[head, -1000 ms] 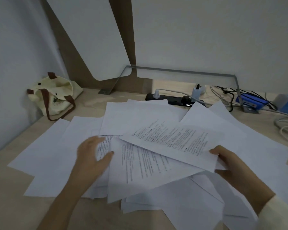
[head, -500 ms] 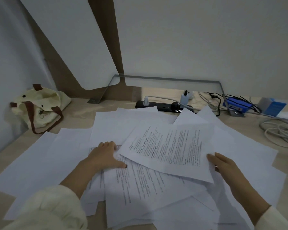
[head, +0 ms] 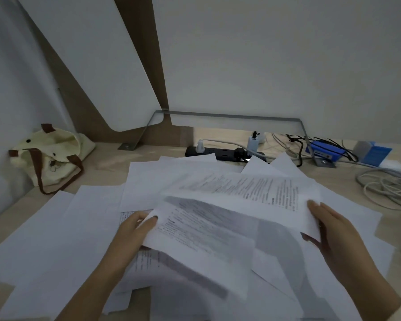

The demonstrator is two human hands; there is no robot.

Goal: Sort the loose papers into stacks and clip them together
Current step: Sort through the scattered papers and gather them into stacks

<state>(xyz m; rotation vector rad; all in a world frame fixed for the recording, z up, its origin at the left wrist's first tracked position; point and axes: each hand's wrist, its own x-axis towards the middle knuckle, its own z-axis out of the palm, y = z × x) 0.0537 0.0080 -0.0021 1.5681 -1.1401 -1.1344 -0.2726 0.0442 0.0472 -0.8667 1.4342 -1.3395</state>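
Note:
Several loose white papers lie spread and overlapping across the wooden desk. My left hand pinches the left edge of a printed sheet, thumb on top, and lifts it off the pile. My right hand holds the right edge of another printed sheet that lies above and behind the first; its fingers run under that edge. Both sheets are blurred by motion. No clip is in view.
A cream tote bag with brown straps leans at the back left. A black power strip with plugs, a blue box, another blue-white box and a coil of white cable line the back right.
My left hand has gone from resting flat on the pile to pinching and lifting a printed sheet. My right hand has turned its sheet and raised it. The camera has shifted slightly.

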